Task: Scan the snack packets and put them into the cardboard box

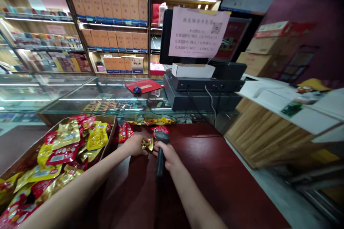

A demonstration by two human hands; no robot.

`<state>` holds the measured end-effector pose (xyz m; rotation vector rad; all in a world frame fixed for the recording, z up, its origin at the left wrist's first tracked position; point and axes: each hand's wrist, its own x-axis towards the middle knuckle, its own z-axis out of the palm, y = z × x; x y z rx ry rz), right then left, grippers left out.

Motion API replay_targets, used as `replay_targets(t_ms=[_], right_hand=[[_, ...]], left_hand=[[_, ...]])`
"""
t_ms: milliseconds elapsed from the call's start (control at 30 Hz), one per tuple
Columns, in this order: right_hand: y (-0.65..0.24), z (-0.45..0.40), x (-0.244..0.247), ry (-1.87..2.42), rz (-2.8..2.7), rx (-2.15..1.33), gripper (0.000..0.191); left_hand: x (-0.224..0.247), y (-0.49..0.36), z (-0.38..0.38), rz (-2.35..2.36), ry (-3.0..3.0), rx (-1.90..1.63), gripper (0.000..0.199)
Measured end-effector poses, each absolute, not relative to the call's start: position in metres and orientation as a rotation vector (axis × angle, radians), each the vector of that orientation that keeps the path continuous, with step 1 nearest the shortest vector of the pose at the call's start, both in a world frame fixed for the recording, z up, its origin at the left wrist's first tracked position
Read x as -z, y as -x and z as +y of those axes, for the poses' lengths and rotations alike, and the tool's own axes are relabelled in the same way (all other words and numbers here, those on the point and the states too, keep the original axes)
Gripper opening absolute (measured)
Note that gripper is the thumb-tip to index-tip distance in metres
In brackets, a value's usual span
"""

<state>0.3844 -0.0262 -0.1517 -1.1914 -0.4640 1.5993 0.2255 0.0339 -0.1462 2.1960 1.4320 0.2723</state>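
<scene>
Over the dark red table (204, 171), my left hand (135, 145) is closed on a small gold packet (147, 144). My right hand (168, 154) grips a black handheld scanner (160, 161), its head just above the fingers. The fingertips of my right hand are close to the packet; whether they touch it is unclear. Red packets (125, 132) lie on the table just beyond my left hand. On the left stands an open cardboard box (114, 128) heaped with red, yellow and gold packets (97, 136).
A glass display counter (67, 96) runs behind the table, with a mouse (137, 89) on a red mat (150, 86). A monitor (166, 39) with a paper sign stands over a black cash drawer (199, 101). At the right is a wooden cabinet (263, 132).
</scene>
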Motion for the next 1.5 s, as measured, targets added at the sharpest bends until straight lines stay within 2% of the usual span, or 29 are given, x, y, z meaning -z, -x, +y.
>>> replay_targets(t_ms=[67, 233, 467, 600, 833, 1033, 1267, 1500], right_hand=[[-0.383, -0.025, 0.154, 1.091, -0.42, -1.648, 0.018], [-0.389, -0.026, 0.148, 0.946, -0.398, -1.636, 0.018], [-0.408, -0.033, 0.124, 1.015, -0.503, -1.425, 0.027], [-0.413, -0.037, 0.121, 1.012, -0.548, -1.396, 0.026], [-0.408, -0.046, 0.124, 1.114, -0.685, -1.344, 0.023], [-0.394, -0.065, 0.125, 1.181, -0.71, -1.564, 0.024], [-0.392, -0.072, 0.136, 1.282, -0.795, -1.549, 0.015], [-0.39, -0.073, 0.133, 1.3, -0.823, -1.531, 0.015]], left_hand=[[0.153, -0.228, 0.031, 1.448, -2.245, -0.267, 0.049], [0.154, -0.23, 0.041, 1.391, -2.104, -0.461, 0.025], [0.128, -0.24, 0.059, 0.96, -1.285, -0.423, 0.039], [0.135, -0.245, 0.06, 0.885, -1.014, -0.455, 0.042], [0.146, -0.249, 0.06, 0.985, -1.017, -0.599, 0.045], [0.145, -0.249, 0.066, 1.059, -1.11, -0.747, 0.05], [0.143, -0.245, 0.068, 1.134, -1.174, -0.758, 0.055], [0.144, -0.245, 0.068, 1.109, -1.144, -0.777, 0.056]])
